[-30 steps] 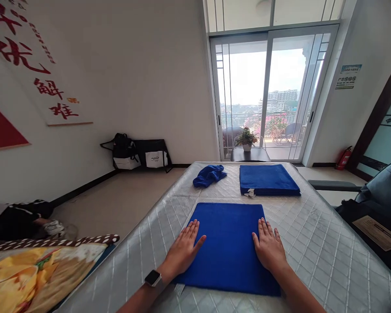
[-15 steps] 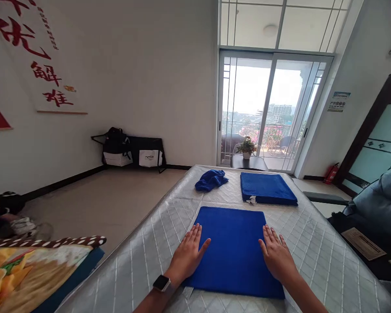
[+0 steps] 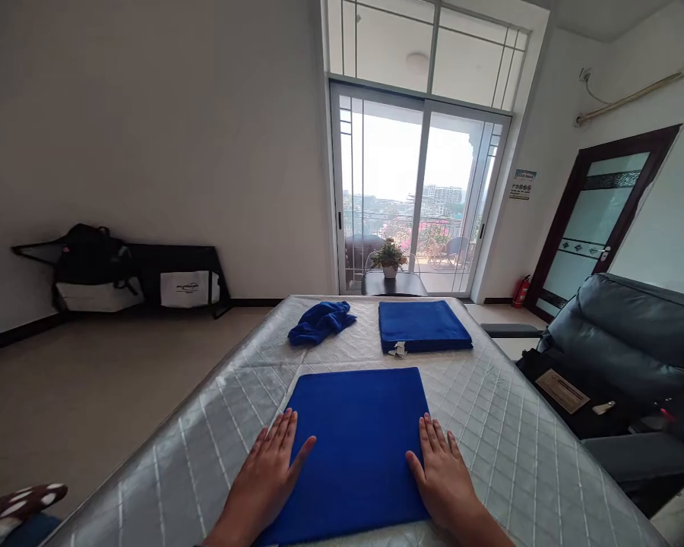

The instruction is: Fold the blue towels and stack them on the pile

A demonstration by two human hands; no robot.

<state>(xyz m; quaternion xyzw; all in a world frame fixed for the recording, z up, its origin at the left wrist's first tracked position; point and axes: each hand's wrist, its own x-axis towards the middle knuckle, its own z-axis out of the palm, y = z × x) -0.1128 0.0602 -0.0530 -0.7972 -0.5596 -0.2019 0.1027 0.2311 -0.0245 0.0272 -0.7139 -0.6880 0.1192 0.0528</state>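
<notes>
A blue folded cloth, towel-like and nearly square [image 3: 359,448], lies flat before me on a silver quilted surface [image 3: 507,425]. My left hand [image 3: 267,467] rests along its left edge, fingers stretched out and thumb over the cloth. Along the right edge lies my right hand [image 3: 441,467], also flat, with its thumb on the blue fabric. Neither hand grips anything. Beyond it, a neat stack of folded blue cloths [image 3: 425,325] with a white tag sits at the far right. To the left of that stack is a crumpled blue cloth [image 3: 321,323].
A small dark table [image 3: 393,285] with a potted plant [image 3: 389,258] stands past the far edge. On the right is a dark leather armchair [image 3: 638,342] holding some items. A black bench-like frame with bags [image 3: 188,289] stands by the left wall.
The view has turned to the right, so everything appears shifted left. Both hands stay flat at the sides of the folded cloth, which looks much the same.
</notes>
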